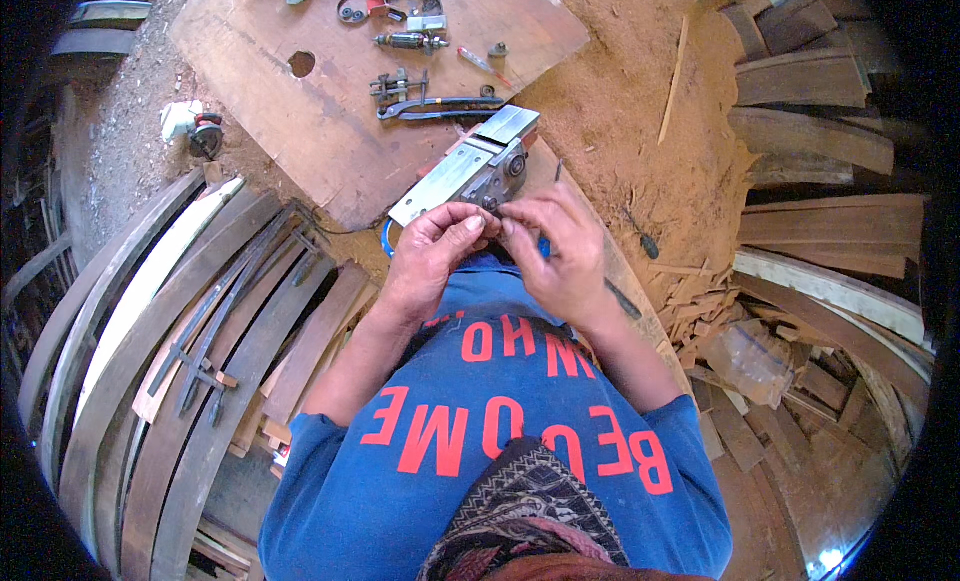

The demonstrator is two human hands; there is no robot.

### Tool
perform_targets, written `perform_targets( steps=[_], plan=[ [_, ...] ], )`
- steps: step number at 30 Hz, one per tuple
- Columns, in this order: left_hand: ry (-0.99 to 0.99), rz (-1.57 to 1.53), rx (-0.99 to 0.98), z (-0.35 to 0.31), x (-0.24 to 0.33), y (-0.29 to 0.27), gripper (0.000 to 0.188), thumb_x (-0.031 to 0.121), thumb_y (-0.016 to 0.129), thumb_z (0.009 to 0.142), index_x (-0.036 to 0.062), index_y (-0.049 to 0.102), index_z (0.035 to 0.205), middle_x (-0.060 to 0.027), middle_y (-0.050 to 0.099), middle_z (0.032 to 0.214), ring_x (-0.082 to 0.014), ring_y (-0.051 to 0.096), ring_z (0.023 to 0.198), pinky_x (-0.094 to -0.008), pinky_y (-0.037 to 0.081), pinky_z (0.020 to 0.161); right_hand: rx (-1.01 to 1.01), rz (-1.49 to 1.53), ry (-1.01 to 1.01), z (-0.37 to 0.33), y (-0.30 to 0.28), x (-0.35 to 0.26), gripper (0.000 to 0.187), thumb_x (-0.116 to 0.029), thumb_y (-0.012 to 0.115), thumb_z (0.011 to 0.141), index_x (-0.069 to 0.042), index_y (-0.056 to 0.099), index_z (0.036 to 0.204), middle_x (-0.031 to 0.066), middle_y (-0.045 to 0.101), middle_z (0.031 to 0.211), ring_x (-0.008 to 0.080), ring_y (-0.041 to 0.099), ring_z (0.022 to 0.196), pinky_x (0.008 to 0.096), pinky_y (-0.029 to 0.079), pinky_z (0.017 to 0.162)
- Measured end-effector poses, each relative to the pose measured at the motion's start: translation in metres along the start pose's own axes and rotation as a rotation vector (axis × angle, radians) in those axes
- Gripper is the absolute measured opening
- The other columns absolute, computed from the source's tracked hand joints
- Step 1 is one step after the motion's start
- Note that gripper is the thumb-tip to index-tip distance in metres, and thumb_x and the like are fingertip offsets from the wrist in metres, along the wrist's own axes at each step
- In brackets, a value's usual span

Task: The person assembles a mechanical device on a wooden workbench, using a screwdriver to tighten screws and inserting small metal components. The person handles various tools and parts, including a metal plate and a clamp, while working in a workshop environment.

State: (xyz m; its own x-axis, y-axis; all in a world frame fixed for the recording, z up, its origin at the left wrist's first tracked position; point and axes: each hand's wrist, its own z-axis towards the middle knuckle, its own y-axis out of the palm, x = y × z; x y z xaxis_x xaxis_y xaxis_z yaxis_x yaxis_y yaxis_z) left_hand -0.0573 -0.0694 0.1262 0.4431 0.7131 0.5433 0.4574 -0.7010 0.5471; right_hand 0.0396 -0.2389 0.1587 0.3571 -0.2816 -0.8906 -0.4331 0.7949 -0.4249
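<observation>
A partly dismantled electric hand planer (455, 179) lies with its flat metal sole turned up, and its open side shows a round bearing. My left hand (438, 243) is at the planer's near side, thumb and forefinger pinched together. Close against it, my right hand (555, 243) pinches too, fingertips almost meeting the left ones. Between them is something small and dark, too hidden to name. A bit of blue (388, 237) shows beside the left hand. Beyond the planer lie pliers (440, 109) with long dark handles and a small screw-type puller (398, 84).
On the plywood board (260, 121) sit a motor armature (410, 41), a red-and-black part (378, 3) and a thin screwdriver (485, 67). Curved wooden pieces (170, 381) and metal clamps (205, 371) crowd the left. More planks (830, 236) and a dark-handled tool (645, 239) are rightward.
</observation>
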Motion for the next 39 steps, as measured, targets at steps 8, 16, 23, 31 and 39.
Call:
perform_targets(
  steps=[8,16,23,31,39],
  plan=[
    [0.061,0.426,-0.046,-0.009,0.023,0.012,0.018,0.015,0.069,0.107,0.0000,0.072,0.116,-0.0022,0.074,0.106,-0.0078,0.065,0.098,-0.0273,0.055,0.090,-0.369,0.127,0.065,0.028,-0.026,0.010,0.012,-0.004,0.074,0.093,-0.002,0.076,0.105,0.0130,0.074,0.101,0.0311,0.071,0.095,0.0409,0.057,0.085],
    [-0.056,0.512,-0.163,-0.007,0.039,0.006,0.018,0.017,0.068,0.106,0.0008,0.071,0.114,-0.0011,0.073,0.102,-0.0076,0.064,0.096,-0.0265,0.054,0.088,-0.456,0.152,0.041,0.031,-0.031,0.009,0.010,-0.006,0.075,0.092,-0.002,0.071,0.100,0.0123,0.070,0.097,0.0309,0.069,0.095,0.0420,0.056,0.081],
    [-0.169,0.477,-0.216,-0.006,0.051,0.008,0.017,0.017,0.070,0.105,0.0016,0.072,0.112,-0.0026,0.074,0.102,-0.0086,0.066,0.095,-0.0271,0.055,0.088,-0.493,0.154,0.217,0.029,-0.035,-0.007,0.010,-0.010,0.071,0.096,-0.001,0.069,0.100,0.0162,0.068,0.097,0.0347,0.069,0.096,0.0441,0.056,0.085],
    [-0.126,0.577,-0.232,-0.008,0.061,0.017,0.019,0.018,0.070,0.105,0.0009,0.072,0.112,-0.0028,0.074,0.102,-0.0090,0.066,0.095,-0.0275,0.055,0.088,-0.453,0.323,0.461,0.020,-0.033,0.000,0.015,-0.013,0.067,0.098,0.001,0.070,0.104,0.0153,0.071,0.093,0.0264,0.070,0.091,0.0397,0.055,0.082],
    [-0.134,0.606,-0.194,-0.007,0.060,0.016,0.019,0.018,0.070,0.105,0.0005,0.072,0.111,-0.0011,0.072,0.101,-0.0070,0.064,0.094,-0.0261,0.053,0.085,-0.428,0.281,0.222,0.030,-0.038,-0.016,0.015,-0.013,0.070,0.098,0.000,0.071,0.104,0.0145,0.069,0.096,0.0258,0.071,0.088,0.0376,0.057,0.077]
  ],
)
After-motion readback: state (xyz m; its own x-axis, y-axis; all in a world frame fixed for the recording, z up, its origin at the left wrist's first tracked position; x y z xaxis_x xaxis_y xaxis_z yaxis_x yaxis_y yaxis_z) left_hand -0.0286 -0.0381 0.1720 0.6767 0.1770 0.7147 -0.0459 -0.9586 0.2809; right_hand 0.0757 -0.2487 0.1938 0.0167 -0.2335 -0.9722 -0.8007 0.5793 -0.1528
